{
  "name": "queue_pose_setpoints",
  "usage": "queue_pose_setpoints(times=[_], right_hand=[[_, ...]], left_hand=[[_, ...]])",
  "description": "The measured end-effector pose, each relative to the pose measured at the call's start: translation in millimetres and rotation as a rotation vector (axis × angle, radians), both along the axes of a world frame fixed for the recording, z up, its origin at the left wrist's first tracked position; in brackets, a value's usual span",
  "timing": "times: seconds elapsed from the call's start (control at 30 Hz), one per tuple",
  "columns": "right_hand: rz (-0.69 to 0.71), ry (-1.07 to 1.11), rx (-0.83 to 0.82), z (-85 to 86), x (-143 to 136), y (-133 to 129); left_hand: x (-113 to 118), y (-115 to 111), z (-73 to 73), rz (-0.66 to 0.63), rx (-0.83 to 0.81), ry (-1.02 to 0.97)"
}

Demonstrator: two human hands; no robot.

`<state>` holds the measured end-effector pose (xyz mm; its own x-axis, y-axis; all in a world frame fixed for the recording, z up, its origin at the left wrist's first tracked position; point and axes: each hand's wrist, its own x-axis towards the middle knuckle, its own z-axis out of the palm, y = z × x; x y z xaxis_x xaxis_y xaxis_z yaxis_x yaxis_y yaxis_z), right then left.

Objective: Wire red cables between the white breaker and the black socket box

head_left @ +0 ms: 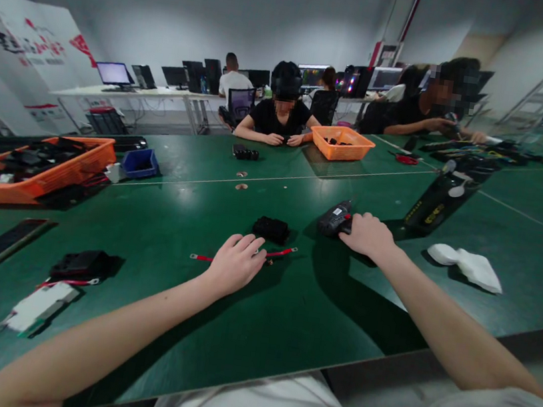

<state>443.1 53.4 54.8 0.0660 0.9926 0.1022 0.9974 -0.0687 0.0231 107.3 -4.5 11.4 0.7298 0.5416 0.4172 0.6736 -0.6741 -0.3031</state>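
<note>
My left hand rests low over a short red cable with ring terminals at its ends. Its fingers curl down around the cable's middle, which they hide. Just beyond the fingertips lies a black plastic block. Small brass-coloured bits show beside the cable. To the right, my right hand is closed around the handle of a black cordless screwdriver. The tool lies on its side on the green table, its nose pointing away from me; most of the handle is covered by the hand.
Orange baskets of black parts stand left and far centre. A blue bin, phone, black part and white block lie left. A dark bottle and white object are right. Co-workers sit opposite.
</note>
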Motion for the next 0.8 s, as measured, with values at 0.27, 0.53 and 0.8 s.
queue_pose_setpoints(times=[0.27,0.53,0.8], right_hand=[[0.842,0.156,0.267,-18.5,-96,-86],[0.809,0.079,0.079,-38.8,-119,-98],[0.863,-0.024,0.035,-30.3,-101,-82]], left_hand=[[1,0,-3.0,0.041,-0.035,0.030],[0,0,-4.4,0.093,-0.042,0.008],[-3,-4,-0.9,0.143,-0.039,0.020]])
